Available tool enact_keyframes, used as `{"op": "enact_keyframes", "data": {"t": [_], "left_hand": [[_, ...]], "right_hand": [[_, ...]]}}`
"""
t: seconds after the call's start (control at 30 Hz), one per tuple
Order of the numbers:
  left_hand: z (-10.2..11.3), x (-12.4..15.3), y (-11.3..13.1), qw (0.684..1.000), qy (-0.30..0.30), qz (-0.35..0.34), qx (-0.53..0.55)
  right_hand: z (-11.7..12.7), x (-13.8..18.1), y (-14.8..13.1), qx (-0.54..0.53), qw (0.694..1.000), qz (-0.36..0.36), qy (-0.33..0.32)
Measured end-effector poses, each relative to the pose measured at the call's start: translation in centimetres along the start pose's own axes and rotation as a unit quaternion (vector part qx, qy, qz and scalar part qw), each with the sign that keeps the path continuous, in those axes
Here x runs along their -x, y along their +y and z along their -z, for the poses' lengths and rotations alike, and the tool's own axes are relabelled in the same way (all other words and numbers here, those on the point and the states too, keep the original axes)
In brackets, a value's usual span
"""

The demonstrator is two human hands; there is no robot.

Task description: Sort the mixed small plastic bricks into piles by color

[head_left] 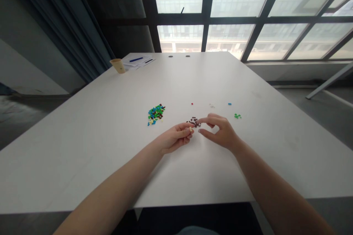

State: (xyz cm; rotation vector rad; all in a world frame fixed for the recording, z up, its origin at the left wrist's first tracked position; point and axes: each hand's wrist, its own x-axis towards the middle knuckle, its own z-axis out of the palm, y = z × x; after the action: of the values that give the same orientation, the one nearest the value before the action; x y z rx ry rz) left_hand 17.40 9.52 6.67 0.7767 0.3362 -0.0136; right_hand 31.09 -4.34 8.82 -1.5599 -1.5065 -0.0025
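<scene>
Small brown building bricks (194,120) lie in a loose heap on the white table (132,147). At the near left of this heap, my left hand (179,136) pinches a small cream building brick (190,129) between thumb and fingers. My right hand (217,129) is at the heap's right side, thumb and index finger apart, the index fingertip at the brown bricks. I see nothing held in it. Farther left is a mixed pile of green, blue, brown and cream bricks (156,114).
Beyond my hands lie a red brick (192,104), a few pale bricks (211,105), a blue brick (230,104) and several green bricks (237,116). A paper cup (118,67) stands near the far left edge, beside papers (135,62) with a blue pen (136,59).
</scene>
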Motion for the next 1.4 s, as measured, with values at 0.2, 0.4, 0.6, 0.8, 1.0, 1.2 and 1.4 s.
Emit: {"op": "enact_keyframes", "data": {"t": [0.2, 0.4, 0.6, 0.8, 1.0, 1.2, 1.4], "left_hand": [[-0.1, -0.3, -0.2, 0.994, 0.012, -0.018, -0.104], [-0.1, -0.5, 0.0, 0.975, 0.096, -0.035, -0.195], [0.4, -0.5, 0.2, 0.970, 0.101, -0.025, -0.220], [0.4, -0.3, 0.5, 0.967, 0.109, -0.031, -0.227], [0.4, -0.2, 0.8, 0.968, 0.110, -0.044, -0.220], [3.1, 0.7, 4.4, 0.891, 0.229, -0.192, -0.343], [7.1, 1.4, 6.4, 0.590, 0.333, -0.233, -0.698]], "right_hand": [[-1.7, 0.3, -0.4, -0.014, 0.999, 0.011, -0.032], [-0.2, 0.0, 1.7, 0.058, 0.995, -0.069, -0.041], [3.7, 0.8, 6.7, 0.259, 0.922, -0.279, -0.064], [3.5, 1.1, 7.1, 0.311, 0.868, -0.365, -0.132], [3.7, 1.2, 7.2, 0.294, 0.876, -0.363, -0.123], [4.5, 0.7, 6.9, 0.235, 0.907, -0.350, 0.001], [4.0, 0.7, 6.4, 0.231, 0.918, -0.319, 0.051]]}}
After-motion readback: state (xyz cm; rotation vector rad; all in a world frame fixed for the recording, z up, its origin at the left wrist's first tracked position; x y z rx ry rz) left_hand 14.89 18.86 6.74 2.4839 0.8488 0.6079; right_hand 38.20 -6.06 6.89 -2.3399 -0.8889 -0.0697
